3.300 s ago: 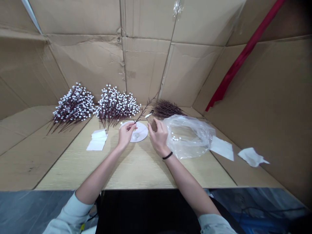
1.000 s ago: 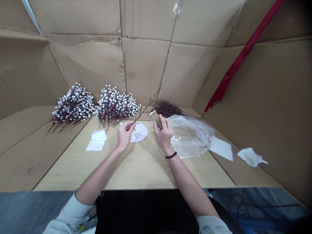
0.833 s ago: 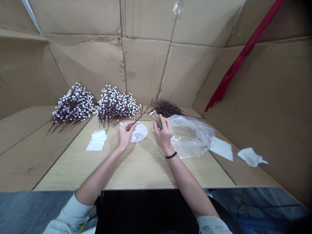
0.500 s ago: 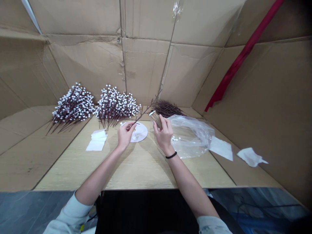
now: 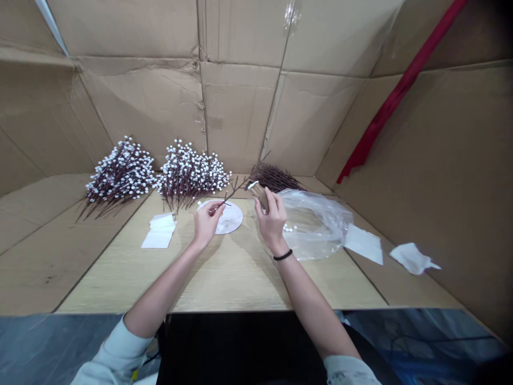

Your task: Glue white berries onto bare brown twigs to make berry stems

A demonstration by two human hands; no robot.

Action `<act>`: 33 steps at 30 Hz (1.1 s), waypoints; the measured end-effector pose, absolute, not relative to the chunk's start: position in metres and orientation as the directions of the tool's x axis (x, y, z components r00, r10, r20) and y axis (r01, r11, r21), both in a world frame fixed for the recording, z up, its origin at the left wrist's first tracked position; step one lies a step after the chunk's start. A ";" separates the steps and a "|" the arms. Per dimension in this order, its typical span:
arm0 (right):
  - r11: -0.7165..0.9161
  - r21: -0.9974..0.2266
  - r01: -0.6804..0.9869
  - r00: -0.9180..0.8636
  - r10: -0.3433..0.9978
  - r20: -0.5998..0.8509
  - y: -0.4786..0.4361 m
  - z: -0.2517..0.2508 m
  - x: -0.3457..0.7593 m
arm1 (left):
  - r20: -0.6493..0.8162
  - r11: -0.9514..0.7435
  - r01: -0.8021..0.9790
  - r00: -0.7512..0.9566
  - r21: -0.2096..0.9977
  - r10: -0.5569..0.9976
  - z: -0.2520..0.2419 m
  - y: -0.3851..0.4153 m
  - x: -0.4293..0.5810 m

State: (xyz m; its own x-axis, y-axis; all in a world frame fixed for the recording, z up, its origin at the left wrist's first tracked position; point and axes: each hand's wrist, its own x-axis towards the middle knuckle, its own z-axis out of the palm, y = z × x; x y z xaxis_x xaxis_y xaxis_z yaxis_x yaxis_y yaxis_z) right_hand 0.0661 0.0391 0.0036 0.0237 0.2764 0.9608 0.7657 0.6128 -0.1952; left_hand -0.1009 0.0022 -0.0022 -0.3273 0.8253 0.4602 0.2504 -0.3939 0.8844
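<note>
My left hand [image 5: 205, 224] pinches the lower end of a bare brown artificial twig [image 5: 235, 189], which slants up and away to the right. Between the fingers of my right hand [image 5: 272, 219] is a short tan-brown piece [image 5: 259, 194] with white material along its far end; its exact kind is unclear. That white end is close to the twig's branches, and I cannot tell whether they touch. Below the twig, partly behind my left hand, lies a round white disc [image 5: 230, 220] with a smeared middle.
Two heaps of white-berried stems, one at far left [image 5: 120, 174] and one left of centre [image 5: 192, 174], lie at the back. Bare twigs [image 5: 274, 176] are piled behind my right hand. A clear plastic bag [image 5: 320, 243] with white berries lies right. Cardboard walls [image 5: 240, 107] enclose the table.
The twig has tipped lower, its far end dropping toward the bare pile. My right hand has shifted slightly right with the tan-brown piece.
</note>
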 end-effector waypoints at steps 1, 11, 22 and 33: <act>0.613 -0.196 0.766 0.019 0.282 0.959 0.039 0.003 0.066 | 0.460 -0.393 0.250 -0.328 0.885 0.825 -0.002 0.002 -0.101; 0.572 -0.231 0.787 0.082 0.275 0.958 0.038 0.007 0.073 | 0.443 -0.376 0.248 -0.333 0.893 0.833 -0.001 0.002 -0.101; 0.560 -0.243 0.792 0.091 0.286 0.954 0.039 0.007 0.073 | 0.473 -0.366 0.348 -0.302 0.863 0.827 0.003 -0.002 -0.103; 0.552 -0.276 0.787 0.088 0.343 0.935 0.040 0.006 0.072 | 0.470 -0.361 0.367 -0.273 0.857 0.839 -0.003 0.001 -0.102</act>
